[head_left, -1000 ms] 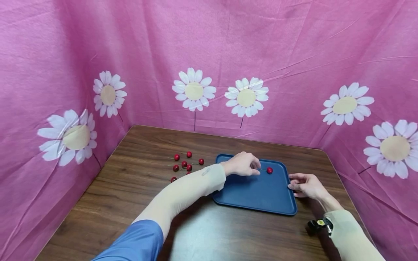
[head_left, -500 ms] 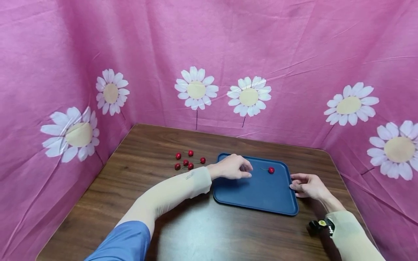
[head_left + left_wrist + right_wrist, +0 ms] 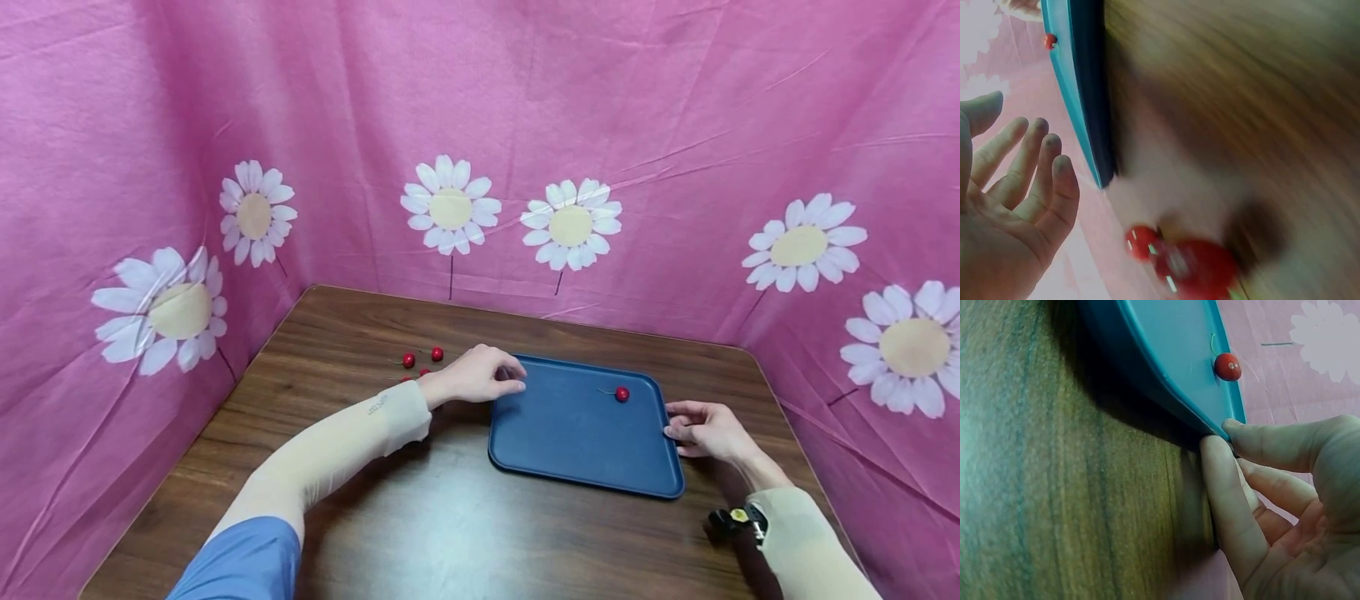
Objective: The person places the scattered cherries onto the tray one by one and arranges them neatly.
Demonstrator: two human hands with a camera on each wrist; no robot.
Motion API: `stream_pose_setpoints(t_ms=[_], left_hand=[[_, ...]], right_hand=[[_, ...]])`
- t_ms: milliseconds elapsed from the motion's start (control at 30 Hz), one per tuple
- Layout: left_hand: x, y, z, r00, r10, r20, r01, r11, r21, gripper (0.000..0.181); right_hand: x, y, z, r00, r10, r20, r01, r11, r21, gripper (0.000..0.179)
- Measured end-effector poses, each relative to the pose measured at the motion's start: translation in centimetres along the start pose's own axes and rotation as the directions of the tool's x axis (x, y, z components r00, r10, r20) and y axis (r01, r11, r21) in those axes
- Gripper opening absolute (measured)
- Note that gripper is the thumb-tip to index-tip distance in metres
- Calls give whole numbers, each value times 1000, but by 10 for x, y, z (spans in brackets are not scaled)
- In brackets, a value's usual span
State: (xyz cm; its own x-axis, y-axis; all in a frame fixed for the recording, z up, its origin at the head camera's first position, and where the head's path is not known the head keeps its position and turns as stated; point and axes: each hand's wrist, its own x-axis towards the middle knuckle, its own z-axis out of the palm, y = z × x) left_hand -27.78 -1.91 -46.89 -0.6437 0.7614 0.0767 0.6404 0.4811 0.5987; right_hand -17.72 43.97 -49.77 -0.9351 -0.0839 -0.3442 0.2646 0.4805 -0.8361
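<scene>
A blue rectangular tray (image 3: 585, 433) lies on the table, with one red cherry (image 3: 622, 394) and its stem near its far right part. Over the tray's left edge hovers my left hand (image 3: 472, 375), its fingers loosely bent and holding nothing. Several more cherries (image 3: 437, 354) lie left of the tray, partly hidden behind the left wrist and sleeve; blurred cherries (image 3: 1194, 265) also show below that hand in the left wrist view. My right hand (image 3: 708, 429) pinches the tray's right rim between thumb and fingers, seen close in the right wrist view.
The brown wooden table (image 3: 450, 517) is bounded at the back and sides by a pink cloth (image 3: 480, 83) printed with white daisies. A black device (image 3: 738, 517) is strapped to the right wrist.
My left hand has drawn back leftward from beside the tray's cherry to the tray's left edge, now covering some of the loose cherries. The right hand stays at the rim.
</scene>
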Motion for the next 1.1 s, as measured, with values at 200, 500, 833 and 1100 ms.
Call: stream_pose_setpoints(t_ms=[200,500,833,1100], left_hand=[[-24,-12,-13,999,-24,-40,24,1000,-4,33],[-56,-33,-34,990,-60,-124,62,998,15,29],[-98,-56,-55,978,-144,-148,150,988,27,28],[-126,-70,-67,968,-180,-172,191,980,51,32]], right_hand=[[-1,-1,-1,1000,5,0,-5,1000,-3,65],[0,-2,0,1000,12,1,-12,1000,7,64],[1,-4,0,1000,8,9,-8,1000,-11,64],[0,-6,0,1000,8,-2,-8,1000,-23,63]])
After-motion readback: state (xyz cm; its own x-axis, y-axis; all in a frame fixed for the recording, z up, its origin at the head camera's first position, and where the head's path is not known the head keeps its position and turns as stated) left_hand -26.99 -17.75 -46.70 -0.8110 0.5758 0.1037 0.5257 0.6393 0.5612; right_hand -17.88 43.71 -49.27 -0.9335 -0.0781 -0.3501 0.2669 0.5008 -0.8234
